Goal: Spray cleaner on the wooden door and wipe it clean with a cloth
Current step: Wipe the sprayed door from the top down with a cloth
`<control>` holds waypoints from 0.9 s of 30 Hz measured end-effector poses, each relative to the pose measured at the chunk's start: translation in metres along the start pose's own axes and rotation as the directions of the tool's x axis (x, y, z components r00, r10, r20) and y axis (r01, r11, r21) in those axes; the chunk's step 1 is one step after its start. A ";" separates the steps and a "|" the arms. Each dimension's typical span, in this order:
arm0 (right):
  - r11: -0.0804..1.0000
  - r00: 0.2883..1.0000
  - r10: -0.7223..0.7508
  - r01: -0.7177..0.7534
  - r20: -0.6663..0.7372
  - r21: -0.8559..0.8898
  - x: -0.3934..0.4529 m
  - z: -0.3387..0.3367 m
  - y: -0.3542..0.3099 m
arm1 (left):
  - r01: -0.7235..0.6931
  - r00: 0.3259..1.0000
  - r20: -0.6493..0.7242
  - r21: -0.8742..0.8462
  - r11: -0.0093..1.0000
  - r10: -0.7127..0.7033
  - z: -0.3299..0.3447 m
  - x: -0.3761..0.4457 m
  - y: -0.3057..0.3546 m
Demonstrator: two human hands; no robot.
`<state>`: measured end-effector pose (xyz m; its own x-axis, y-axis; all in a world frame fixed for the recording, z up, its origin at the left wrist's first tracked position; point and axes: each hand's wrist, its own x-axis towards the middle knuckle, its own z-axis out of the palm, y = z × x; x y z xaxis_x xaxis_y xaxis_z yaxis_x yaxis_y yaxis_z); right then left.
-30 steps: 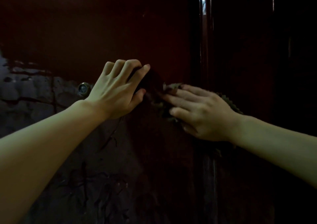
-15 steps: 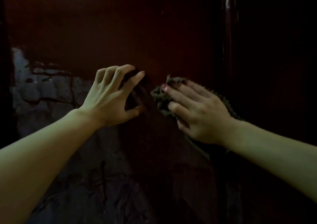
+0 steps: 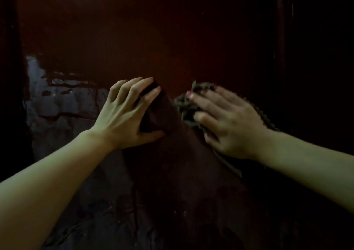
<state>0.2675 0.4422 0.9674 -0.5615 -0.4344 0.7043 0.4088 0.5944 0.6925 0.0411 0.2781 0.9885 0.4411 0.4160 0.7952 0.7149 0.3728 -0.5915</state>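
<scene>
Hands are both lying against the dark reddish wooden door (image 3: 172,39), seen from the head camera in dim light. The left hand (image 3: 126,119) is resting on the panel with fingers spread and arched, fingertips touching the wood, holding nothing. Just beside it, the right hand (image 3: 226,123) is pressing a bunched grey-green cloth (image 3: 184,104) to the door — fingers laid fairly straight over it, cloth edges showing past the fingertips and below the wrist. To the left, a pale worn patch (image 3: 61,104) is showing through the finish. The right hand is slightly blurred.
</scene>
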 end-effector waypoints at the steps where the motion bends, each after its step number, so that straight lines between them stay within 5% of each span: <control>1: 0.998 0.998 0.065 -0.065 -0.022 -0.004 0.011 -0.001 0.004 | -0.003 1.000 -0.003 -0.003 1.000 0.003 0.000 -0.001 -0.003; 6: 0.972 0.970 0.232 -0.233 -0.065 -0.005 0.034 0.005 -0.009 | -0.018 1.000 -0.020 -0.011 1.000 0.017 0.002 -0.005 -0.014; 12: 0.996 0.996 -0.082 0.081 0.041 0.033 0.017 0.012 -0.038 | -0.023 0.999 -0.047 -0.027 0.999 0.022 0.003 -0.008 -0.025; 20: 0.970 0.968 0.243 -0.243 -0.068 0.002 0.074 0.015 -0.032 | -0.011 0.998 -0.066 -0.028 1.000 0.009 0.002 -0.015 -0.049; 27: 0.998 0.997 -0.060 0.059 0.044 0.025 0.054 0.025 -0.070 | -0.009 0.999 -0.042 -0.001 1.000 0.009 0.003 -0.039 -0.074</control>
<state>0.1902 0.3940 0.9530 -0.6162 -0.4387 0.6541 0.3573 0.5844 0.7285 -0.0307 0.2365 1.0012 0.4696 0.3843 0.7948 0.7113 0.3685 -0.5985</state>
